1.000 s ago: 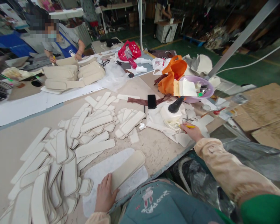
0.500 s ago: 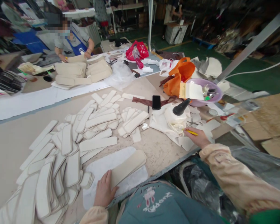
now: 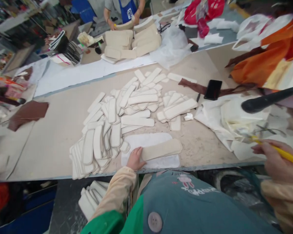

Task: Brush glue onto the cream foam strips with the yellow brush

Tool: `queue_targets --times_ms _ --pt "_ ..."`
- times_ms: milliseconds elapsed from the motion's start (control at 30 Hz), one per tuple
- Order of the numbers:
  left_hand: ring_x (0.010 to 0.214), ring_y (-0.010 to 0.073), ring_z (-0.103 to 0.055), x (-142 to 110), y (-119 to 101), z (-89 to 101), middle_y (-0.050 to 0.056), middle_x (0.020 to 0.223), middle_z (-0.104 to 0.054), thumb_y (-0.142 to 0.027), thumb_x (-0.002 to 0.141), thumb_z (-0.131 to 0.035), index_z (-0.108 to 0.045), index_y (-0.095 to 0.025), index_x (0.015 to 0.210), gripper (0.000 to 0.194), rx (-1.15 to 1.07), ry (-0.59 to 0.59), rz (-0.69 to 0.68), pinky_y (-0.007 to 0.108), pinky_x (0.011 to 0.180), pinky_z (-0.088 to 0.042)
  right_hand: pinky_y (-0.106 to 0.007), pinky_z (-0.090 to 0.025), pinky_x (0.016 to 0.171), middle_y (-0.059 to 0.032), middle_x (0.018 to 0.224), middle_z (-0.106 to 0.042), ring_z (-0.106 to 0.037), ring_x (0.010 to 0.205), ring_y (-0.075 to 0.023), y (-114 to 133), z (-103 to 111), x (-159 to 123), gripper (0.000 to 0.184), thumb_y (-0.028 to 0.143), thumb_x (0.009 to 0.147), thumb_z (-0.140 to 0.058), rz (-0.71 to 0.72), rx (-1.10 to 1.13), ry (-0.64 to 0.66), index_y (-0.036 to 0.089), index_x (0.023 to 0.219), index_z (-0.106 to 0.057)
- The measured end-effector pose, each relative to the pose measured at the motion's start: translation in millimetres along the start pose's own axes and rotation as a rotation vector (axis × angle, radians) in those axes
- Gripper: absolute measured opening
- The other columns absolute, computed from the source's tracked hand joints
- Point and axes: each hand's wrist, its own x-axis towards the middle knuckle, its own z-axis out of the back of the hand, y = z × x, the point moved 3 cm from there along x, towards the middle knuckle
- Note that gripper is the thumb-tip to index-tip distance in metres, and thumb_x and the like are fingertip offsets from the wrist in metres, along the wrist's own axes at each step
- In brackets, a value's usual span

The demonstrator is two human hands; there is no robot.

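An apron is filling the nearest space, below and between both hands. More pale strips are lying below the surface, down and left of the left fingers.

At the near edge of the surface, the left hand is lying palm down, its fingers loosely spread, the thumb apart, pressing the left end of a long beige strip rather than gripping it. The strip is stretching right from those fingers across a white sheet. Well off to the right, the right hand is closing its fingers around a yellow-handled tool; the tip is pointing toward the low side of a white container, though blur is hiding whether they touch. A black tapered piece is standing out above the container, beyond the right fingers.

Left of and beyond the left fingers, a loose pile of pale strips is spreading. Past the strip's far end, a smaller heap is lying, then a black phone and a brown strap.

Farthest beyond the left fingers, a co-worker's hands are touching a panel behind stacked beige panels.
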Motion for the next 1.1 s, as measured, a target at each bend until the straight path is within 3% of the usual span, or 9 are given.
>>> queue_targets --times_ms 100,167,267,367,500,633,800,1100 --pt "0.121 0.0314 -0.042 2 2 -0.2 0.018 0.132 -0.044 -0.042 0.059 -0.074 -0.036 -0.015 0.132 0.087 -0.036 -0.023 -0.02 0.051 0.101 -0.035 -0.038 -0.049 0.06 -0.0076 0.07 -0.059 -0.059 0.057 -0.019 30 -35 -34 0.02 0.045 0.077 -0.061 -0.171 0.423 0.11 0.028 0.088 -0.059" --pt "0.121 0.0313 -0.042 3 3 -1.1 0.018 0.131 -0.045 -0.045 0.06 -0.073 -0.036 -0.014 0.132 0.087 -0.046 -0.041 -0.03 0.051 0.101 -0.035 -0.037 -0.049 0.055 -0.0047 0.067 -0.058 -0.058 0.057 -0.0202 52 -69 -61 0.022 0.045 0.074 -0.063 -0.238 0.563 0.273 0.028 0.087 -0.056" --pt "0.12 0.0309 -0.042 4 3 -2.4 0.017 0.13 -0.046 -0.046 0.061 -0.071 -0.039 -0.014 0.131 0.084 -0.05 -0.055 -0.062 0.051 0.101 -0.033 -0.033 -0.05 0.055 -0.0025 0.067 -0.06 -0.058 0.058 -0.0184 83 -121 -100 0.023 0.046 0.078 -0.058 -0.275 0.579 0.547 0.026 0.088 -0.052" --pt "0.118 0.0299 -0.042 4 5 -2.3 0.017 0.128 -0.048 -0.046 0.063 -0.07 -0.042 -0.013 0.129 0.079 -0.057 -0.064 -0.092 0.049 0.102 -0.033 -0.029 -0.05 0.06 -0.001 0.067 -0.061 -0.059 0.06 -0.0155 111 -165 -134 0.021 0.043 0.083 -0.052 -0.217 0.53 0.846 0.022 0.087 -0.051" --pt "0.118 0.0293 -0.042 2 8 -2.0 0.016 0.128 -0.048 -0.046 0.064 -0.069 -0.042 -0.012 0.128 0.077 -0.076 -0.08 -0.105 0.048 0.103 -0.032 -0.026 -0.049 0.06 0.0013 0.066 -0.063 -0.059 0.06 -0.014 137 -207 -162 0.019 0.041 0.086 -0.049 -0.117 0.489 1.063 0.021 0.088 -0.052" --pt "0.118 0.0292 -0.042 1 10 -3.3 0.015 0.128 -0.048 -0.043 0.062 -0.071 -0.041 -0.015 0.129 0.078 -0.113 -0.093 -0.096 0.049 0.104 -0.03 -0.025 -0.048 0.063 0.0021 0.069 -0.064 -0.06 0.062 -0.0136 150 -233 -174 0.018 0.038 0.086 -0.048 -0.004 0.457 1.124 0.022 0.092 -0.052" --pt "0.12 0.0294 -0.042 1 12 -6.3 0.015 0.128 -0.049 -0.042 0.062 -0.071 -0.041 -0.015 0.128 0.077 -0.134 -0.087 -0.086 0.052 0.106 -0.025 -0.025 -0.047 0.064 0.0027 0.071 -0.063 -0.061 0.064 -0.0132 155 -250 -184 0.016 0.036 0.087 -0.046 0.072 0.443 1.148 0.023 0.092 -0.052" --pt "0.12 0.0301 -0.043 1 14 -8.1 0.015 0.128 -0.048 -0.045 0.066 -0.067 -0.04 -0.017 0.129 0.075 -0.122 -0.074 -0.087 0.053 0.106 -0.025 -0.024 -0.046 0.064 0.0027 0.069 -0.062 -0.06 0.064 -0.0137 140 -239 -171 0.016 0.036 0.087 -0.047 0.092 0.333 0.999 0.023 0.088 -0.055"
